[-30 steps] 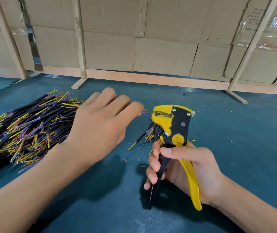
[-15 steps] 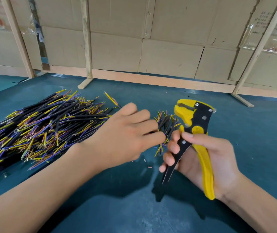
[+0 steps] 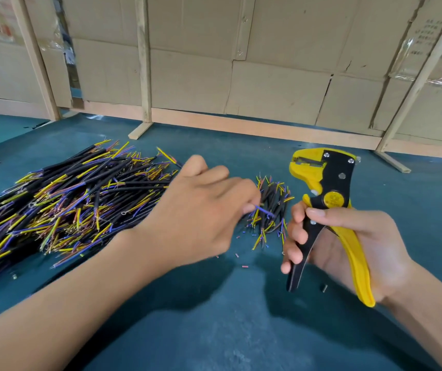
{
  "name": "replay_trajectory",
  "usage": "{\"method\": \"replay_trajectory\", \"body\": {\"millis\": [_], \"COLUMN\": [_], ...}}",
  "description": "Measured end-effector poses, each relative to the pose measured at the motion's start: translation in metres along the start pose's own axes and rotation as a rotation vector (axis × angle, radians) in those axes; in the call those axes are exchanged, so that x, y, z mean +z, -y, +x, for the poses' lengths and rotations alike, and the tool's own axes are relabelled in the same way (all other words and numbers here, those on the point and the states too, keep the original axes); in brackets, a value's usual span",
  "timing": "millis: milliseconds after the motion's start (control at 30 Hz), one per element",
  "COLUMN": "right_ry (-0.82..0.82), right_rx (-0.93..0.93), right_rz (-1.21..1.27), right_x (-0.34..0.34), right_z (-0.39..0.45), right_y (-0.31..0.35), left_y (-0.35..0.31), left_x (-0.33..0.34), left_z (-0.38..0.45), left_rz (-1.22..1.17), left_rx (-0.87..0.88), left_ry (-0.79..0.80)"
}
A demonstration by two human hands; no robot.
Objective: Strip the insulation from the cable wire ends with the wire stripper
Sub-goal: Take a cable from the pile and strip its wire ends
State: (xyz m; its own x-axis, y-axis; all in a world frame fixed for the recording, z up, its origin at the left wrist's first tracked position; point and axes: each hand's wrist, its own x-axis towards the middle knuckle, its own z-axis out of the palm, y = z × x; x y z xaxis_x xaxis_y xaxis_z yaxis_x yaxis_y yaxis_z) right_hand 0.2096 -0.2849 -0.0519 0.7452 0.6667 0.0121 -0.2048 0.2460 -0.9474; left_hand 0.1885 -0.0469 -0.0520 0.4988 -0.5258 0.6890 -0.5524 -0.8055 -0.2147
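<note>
My right hand (image 3: 353,245) grips a yellow and black wire stripper (image 3: 327,199), jaws pointing up and left with nothing between them. My left hand (image 3: 201,210) hovers left of it, fingertips pinched on a cable whose blue and yellow wire ends (image 3: 264,211) stick out to the right. Just beyond lies a small pile of short black cables (image 3: 273,202) with coloured ends. A large heap of black cables (image 3: 67,199) with yellow, blue and red wires covers the left of the teal table (image 3: 241,330).
Small bits of cut insulation (image 3: 245,266) lie scattered on the table between my hands. A cardboard wall with wooden posts (image 3: 144,62) closes off the back. A small dark piece (image 3: 325,288) lies under the stripper handles.
My left hand drew the cable out of the stripper jaws and moved down to the small pile. The stripper jaws are now bare and my right hand shifted right.
</note>
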Motion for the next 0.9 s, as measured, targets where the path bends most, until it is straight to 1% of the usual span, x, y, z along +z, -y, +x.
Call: {"method": "replay_trajectory", "body": {"millis": [67,167,300,567,800,900], "right_ry": [0.040,0.081,0.127,0.250,0.258,0.248], "right_rx": [0.016,0.055,0.088,0.086,0.081,0.076], "right_rz": [-0.007,-0.019,-0.019,0.073,0.100,0.099], "right_x": [0.001,0.003,0.004,0.000,0.001,0.001], "right_z": [0.000,0.001,0.002,0.002,0.003,0.003], "right_y": [-0.001,-0.008,-0.015,-0.022,-0.025,-0.026], "left_y": [0.010,0.016,0.017,0.013,0.010,0.007], "left_x": [-0.002,-0.004,-0.005,-0.002,0.002,0.003], "left_z": [0.000,0.000,0.001,0.000,0.000,0.000], "left_rz": [0.030,0.035,0.051,0.128,0.165,0.159], "left_rx": [-0.060,-0.100,-0.111,-0.142,-0.092,-0.101], "left_ry": [-0.053,-0.112,-0.137,-0.165,-0.148,-0.146]}}
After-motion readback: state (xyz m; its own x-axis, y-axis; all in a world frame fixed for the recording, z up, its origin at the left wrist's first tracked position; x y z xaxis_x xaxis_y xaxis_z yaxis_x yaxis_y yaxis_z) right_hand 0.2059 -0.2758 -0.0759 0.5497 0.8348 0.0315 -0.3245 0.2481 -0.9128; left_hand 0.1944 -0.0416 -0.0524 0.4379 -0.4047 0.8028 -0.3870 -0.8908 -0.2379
